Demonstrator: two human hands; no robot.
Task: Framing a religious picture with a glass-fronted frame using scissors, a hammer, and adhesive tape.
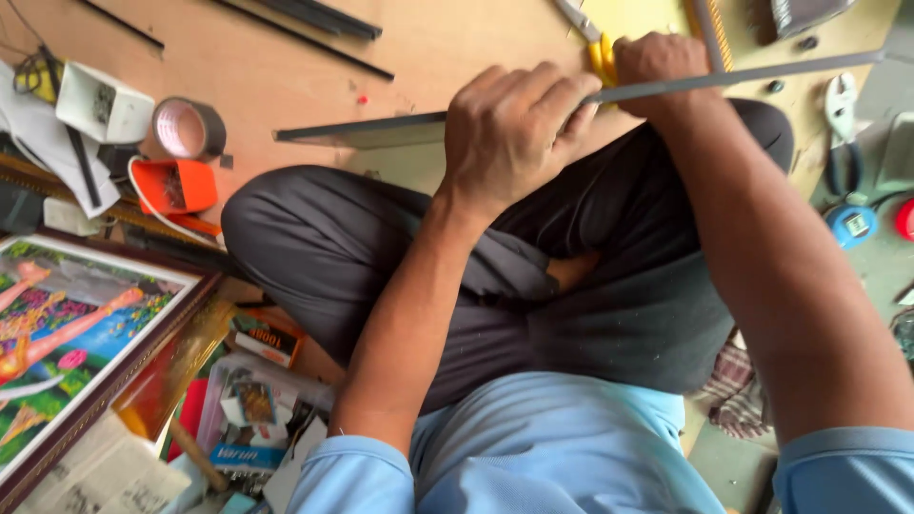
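My left hand (514, 124) is closed around a long thin grey metal strip (381, 128) that runs from the left of the wooden board to the upper right. My right hand (657, 62) grips a yellow-handled tool (600, 52) pressed against the same strip, just right of my left hand. The tool's working end is hidden behind my fingers. I sit cross-legged in dark trousers, with both hands above my knees.
A tape roll (188, 128), an orange container (176, 186) and a white box (100, 105) lie at left. A framed colourful picture (76, 324) leans at lower left. Pliers (841, 124) and a blue tape measure (850, 226) lie at right. Black rods (314, 19) rest on the wooden board (286, 67).
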